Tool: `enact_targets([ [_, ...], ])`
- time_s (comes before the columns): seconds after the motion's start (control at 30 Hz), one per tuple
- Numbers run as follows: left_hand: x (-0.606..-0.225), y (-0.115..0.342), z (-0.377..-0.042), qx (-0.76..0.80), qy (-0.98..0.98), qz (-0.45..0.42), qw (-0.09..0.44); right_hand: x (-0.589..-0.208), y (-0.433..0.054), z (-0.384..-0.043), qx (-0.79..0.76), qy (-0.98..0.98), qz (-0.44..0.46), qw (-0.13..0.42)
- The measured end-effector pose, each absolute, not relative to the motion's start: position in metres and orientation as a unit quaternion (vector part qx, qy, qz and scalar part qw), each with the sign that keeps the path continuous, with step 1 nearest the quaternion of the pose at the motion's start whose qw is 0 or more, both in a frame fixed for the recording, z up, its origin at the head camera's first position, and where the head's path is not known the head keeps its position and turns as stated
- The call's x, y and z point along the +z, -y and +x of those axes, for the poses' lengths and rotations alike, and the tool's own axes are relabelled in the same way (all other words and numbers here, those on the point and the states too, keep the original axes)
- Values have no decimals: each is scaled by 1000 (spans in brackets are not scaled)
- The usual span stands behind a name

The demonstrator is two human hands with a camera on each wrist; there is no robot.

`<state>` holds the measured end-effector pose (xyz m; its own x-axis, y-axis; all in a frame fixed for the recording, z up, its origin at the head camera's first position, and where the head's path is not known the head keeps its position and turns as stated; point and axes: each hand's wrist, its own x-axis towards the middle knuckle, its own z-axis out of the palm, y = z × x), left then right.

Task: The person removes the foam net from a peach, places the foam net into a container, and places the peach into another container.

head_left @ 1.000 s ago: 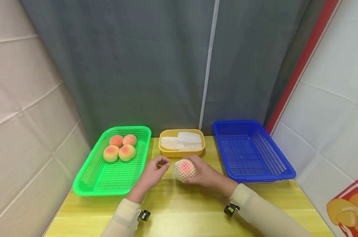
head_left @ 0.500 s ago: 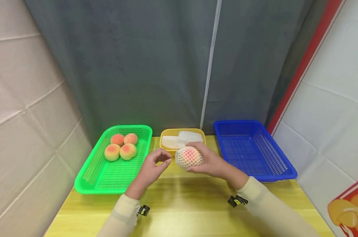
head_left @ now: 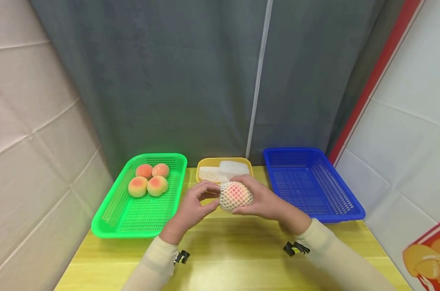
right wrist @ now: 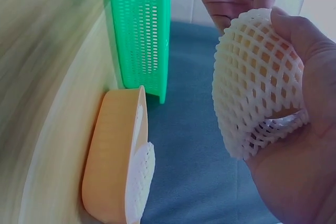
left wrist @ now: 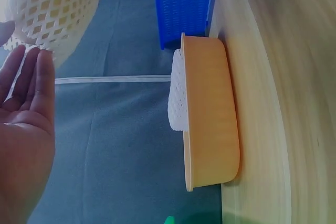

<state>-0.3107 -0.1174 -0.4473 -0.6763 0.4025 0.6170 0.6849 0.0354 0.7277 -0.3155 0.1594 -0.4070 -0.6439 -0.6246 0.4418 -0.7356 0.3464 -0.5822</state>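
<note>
A peach in a white foam net [head_left: 236, 196] is held up above the table by my right hand [head_left: 261, 198], its fingers and thumb gripping the right side. The net's loose open end [right wrist: 241, 142] shows in the right wrist view. My left hand [head_left: 198, 204] is at the net's left side. In the left wrist view, the left fingers [left wrist: 42, 85] extend fairly straight, tips at the net's edge. Behind the hands stands a yellow tub [head_left: 201, 186] with several white foam nets [head_left: 234, 167]. The green basket [head_left: 143, 220] on the left holds several bare peaches [head_left: 157, 186].
A blue basket [head_left: 303, 190] with nothing visible in it stands at the right of the wooden table [head_left: 234, 258]. A grey curtain [head_left: 169, 81] hangs behind the table. Pale panels [head_left: 34, 169] flank both sides.
My right hand has lifted the netted peach slightly away from the table and to the right. My left hand has come right and upward, closing the gap to the net.
</note>
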Motion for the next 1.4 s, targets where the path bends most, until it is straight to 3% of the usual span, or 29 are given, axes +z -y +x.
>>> enact_targets([
  [0.2, -451, 116, -311, -573, 720, -386, 58, -410, -156, -313, 394, 810, 429, 63],
  [0.47, -446, 111, -309, -565, 735, -374, 26, -409, -151, -309, 397, 819, 413, 37],
  [1.07, -446, 105, -311, -556, 746, -364, 43, -405, -147, -310, 393, 828, 398, 25],
  [1.4, -451, 111, -312, -548, 748, -364, 89, -406, -151, -312, 379, 821, 421, 70],
])
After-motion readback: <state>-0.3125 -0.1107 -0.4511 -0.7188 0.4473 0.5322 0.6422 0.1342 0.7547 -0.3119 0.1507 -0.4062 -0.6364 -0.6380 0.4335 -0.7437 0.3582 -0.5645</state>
